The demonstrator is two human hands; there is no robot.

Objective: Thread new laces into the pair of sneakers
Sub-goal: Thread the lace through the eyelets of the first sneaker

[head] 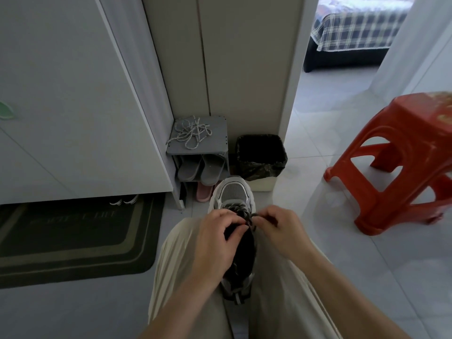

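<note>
Pale floor tiles [330,241] spread around a grey sneaker [232,192] set between the person's knees. Its long axis runs straight away from the person, with the toe toward the shoe rack [220,133] and the heel nearest the body. The left hand [215,241] curls round the sneaker's tongue. The right hand [278,231] pinches the dark lace [247,217] at the sneaker's right side. A doormat [73,241] lies left of the sneaker. A red stool [396,179] stands well apart on the right, with open tile between.

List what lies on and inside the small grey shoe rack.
On the rack top: a tangled pale lace. Inside: two grey slippers, a pink slipper below. Deeper shelf space is hidden.
</note>
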